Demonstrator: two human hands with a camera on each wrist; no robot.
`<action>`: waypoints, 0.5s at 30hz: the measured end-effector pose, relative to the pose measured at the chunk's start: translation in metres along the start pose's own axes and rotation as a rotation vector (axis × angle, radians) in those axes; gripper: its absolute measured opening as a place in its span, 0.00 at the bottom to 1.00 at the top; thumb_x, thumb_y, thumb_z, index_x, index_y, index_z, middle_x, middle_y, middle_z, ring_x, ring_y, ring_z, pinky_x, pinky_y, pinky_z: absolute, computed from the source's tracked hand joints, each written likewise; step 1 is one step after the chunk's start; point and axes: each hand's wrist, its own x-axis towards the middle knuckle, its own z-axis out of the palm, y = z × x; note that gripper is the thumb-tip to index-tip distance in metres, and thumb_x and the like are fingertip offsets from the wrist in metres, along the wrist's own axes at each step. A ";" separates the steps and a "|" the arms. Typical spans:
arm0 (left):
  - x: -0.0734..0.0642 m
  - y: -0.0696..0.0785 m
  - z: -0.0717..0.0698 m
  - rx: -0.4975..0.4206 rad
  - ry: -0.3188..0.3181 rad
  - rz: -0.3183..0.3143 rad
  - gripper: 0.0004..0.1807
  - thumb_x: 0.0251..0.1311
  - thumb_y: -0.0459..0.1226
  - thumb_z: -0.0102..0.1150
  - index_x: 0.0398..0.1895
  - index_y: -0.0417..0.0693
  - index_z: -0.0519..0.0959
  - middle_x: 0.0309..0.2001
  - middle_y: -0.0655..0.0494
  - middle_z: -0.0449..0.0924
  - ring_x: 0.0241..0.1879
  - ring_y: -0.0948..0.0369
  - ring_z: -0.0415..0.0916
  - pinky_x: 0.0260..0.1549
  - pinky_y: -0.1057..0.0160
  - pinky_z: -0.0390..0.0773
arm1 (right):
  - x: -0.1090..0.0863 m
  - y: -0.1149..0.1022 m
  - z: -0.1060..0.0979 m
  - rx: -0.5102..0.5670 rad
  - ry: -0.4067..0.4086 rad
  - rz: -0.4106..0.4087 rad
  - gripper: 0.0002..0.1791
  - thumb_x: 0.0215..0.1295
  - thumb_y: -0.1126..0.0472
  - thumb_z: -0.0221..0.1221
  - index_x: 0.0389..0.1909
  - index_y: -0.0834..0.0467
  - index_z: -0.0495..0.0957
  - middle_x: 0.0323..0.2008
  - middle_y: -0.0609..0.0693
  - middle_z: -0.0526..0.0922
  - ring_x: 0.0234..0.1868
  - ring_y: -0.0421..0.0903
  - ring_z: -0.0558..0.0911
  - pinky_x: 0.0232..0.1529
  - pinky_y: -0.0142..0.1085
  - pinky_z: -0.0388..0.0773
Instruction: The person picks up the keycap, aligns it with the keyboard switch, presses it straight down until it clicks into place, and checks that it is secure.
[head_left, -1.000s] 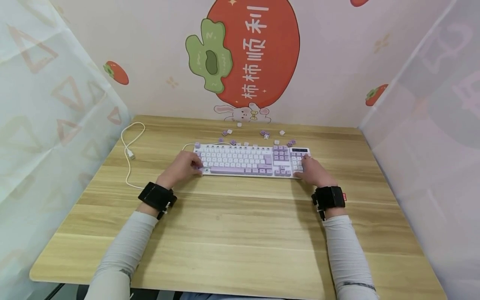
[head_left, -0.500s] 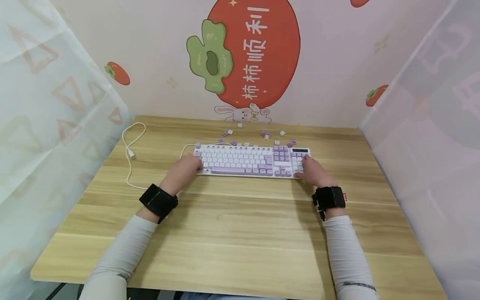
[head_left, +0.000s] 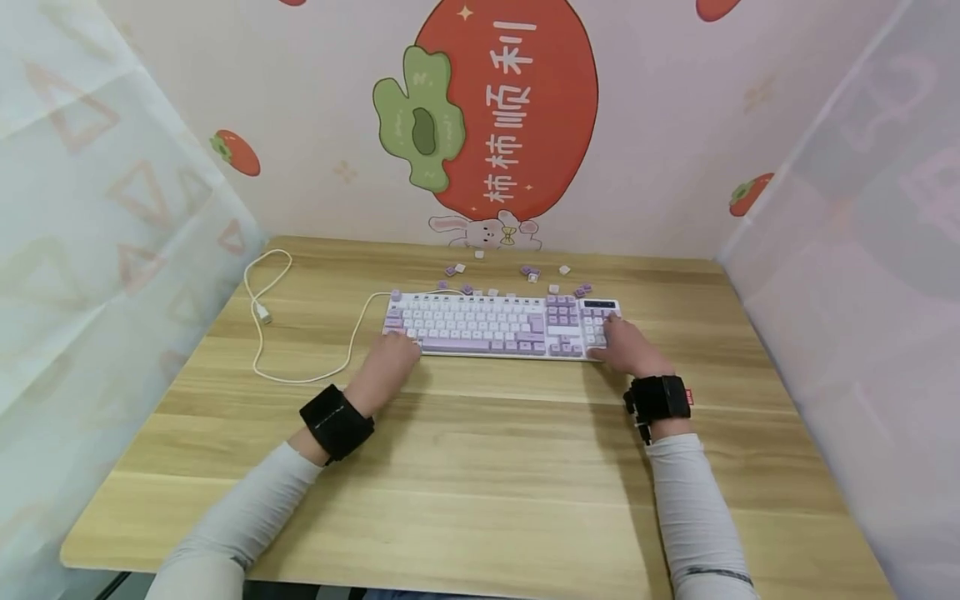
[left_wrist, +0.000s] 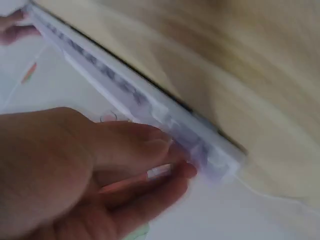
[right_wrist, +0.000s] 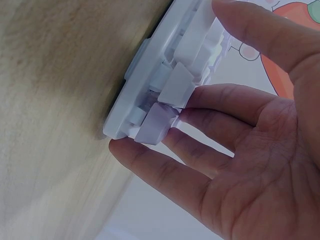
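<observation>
A white and lilac keyboard [head_left: 480, 321] lies on the wooden table. My left hand [head_left: 386, 367] is at its front left corner, fingers curled down. In the left wrist view the thumb and fingertips [left_wrist: 160, 140] come close together at the blurred corner keys; I cannot tell whether they pinch a keycap. My right hand [head_left: 633, 346] rests over the number pad at the right end. In the right wrist view its fingers [right_wrist: 165, 170] are spread and nearly straight, touching the pale keycaps [right_wrist: 177, 85] and the keyboard's corner, with the thumb apart from them.
Several loose white and lilac keycaps [head_left: 531, 272] are scattered behind the keyboard. A white cable [head_left: 300, 381] loops across the table [head_left: 480, 483] to the left, its plug [head_left: 262, 313] lying there. A printed wall [head_left: 645, 150] stands at the back, with pale curtains [head_left: 112, 250] at both sides.
My left hand has shifted from the keyboard's left edge right and nearer the front, uncovering its left keys and more of the cable. The right hand has stayed in place.
</observation>
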 end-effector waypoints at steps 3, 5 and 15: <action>-0.002 0.009 0.000 0.090 0.019 0.022 0.13 0.48 0.21 0.61 0.14 0.44 0.77 0.20 0.50 0.79 0.22 0.55 0.75 0.21 0.59 0.76 | 0.000 0.000 -0.001 0.002 0.003 0.006 0.24 0.67 0.58 0.64 0.46 0.77 0.73 0.58 0.77 0.72 0.39 0.57 0.76 0.47 0.52 0.77; -0.002 0.012 -0.001 0.111 0.028 0.026 0.14 0.50 0.21 0.61 0.14 0.44 0.77 0.20 0.49 0.80 0.22 0.55 0.74 0.21 0.59 0.76 | 0.000 0.001 -0.001 0.000 0.003 0.009 0.25 0.68 0.57 0.64 0.48 0.77 0.72 0.59 0.77 0.71 0.40 0.57 0.76 0.47 0.51 0.77; 0.017 -0.017 -0.022 -0.346 -0.190 -0.173 0.08 0.59 0.21 0.54 0.25 0.38 0.76 0.26 0.44 0.78 0.28 0.51 0.77 0.26 0.53 0.80 | -0.002 0.000 -0.002 -0.002 0.001 0.003 0.25 0.67 0.56 0.65 0.47 0.77 0.73 0.59 0.78 0.72 0.39 0.56 0.76 0.47 0.51 0.78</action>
